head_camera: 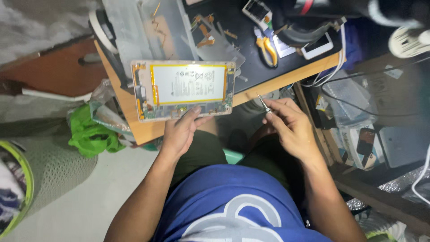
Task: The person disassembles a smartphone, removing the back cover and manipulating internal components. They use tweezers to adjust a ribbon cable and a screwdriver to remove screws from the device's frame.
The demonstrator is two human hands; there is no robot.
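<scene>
My left hand [180, 131] holds an opened tablet [183, 89] by its near edge, thumb on the circuit board strip. The tablet's back is off, showing a white battery with a yellow border [188, 83]. It rests partly over the edge of the wooden table [148, 127]. My right hand [290, 123] pinches thin metal tweezers [264, 104], their tips pointing up and left, a short way right of the tablet.
On the dark mat [251, 62] lie yellow-handled cutters [268, 50], a white phone [317, 45], loose flex cables [204, 31] and clear plastic panels [148, 31]. A green bag [92, 134] sits at the left. Boxes and cables crowd the right shelf [367, 134].
</scene>
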